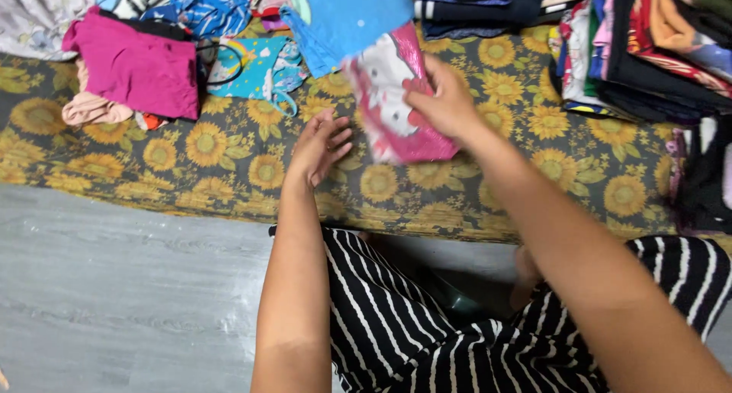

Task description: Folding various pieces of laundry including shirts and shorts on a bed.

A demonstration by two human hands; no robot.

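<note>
Pink garment w/ white cartoon print [393, 107], small, folded, lies on the sunflower-print cloth [229, 160] near the middle of the view, its top edge tucked against a blue garment [347, 16]. Right hand [442, 99] grips its right side, thumb on top, fingers curled round the edge. Left hand [320, 145] is just beside the garment's lower left, flat on the cloth, fingers loosely spread, holding nothing; can't tell if fingertips touch the pink fabric.

Left of the blue garment: a turquoise printed piece [259, 69] w/ a rainbow motif, then a magenta folded top [137, 65] resting on a peach-coloured item [88, 107]. More patterned clothes across the top edge. Right side: tall stack of folded clothes [648, 46], dark & mixed colours, well apart from the hands.

Person wears black-and-white striped trousers [404, 324], seen at bottom. Grey floor [114, 286] to the lower left, below the cloth's edge.
</note>
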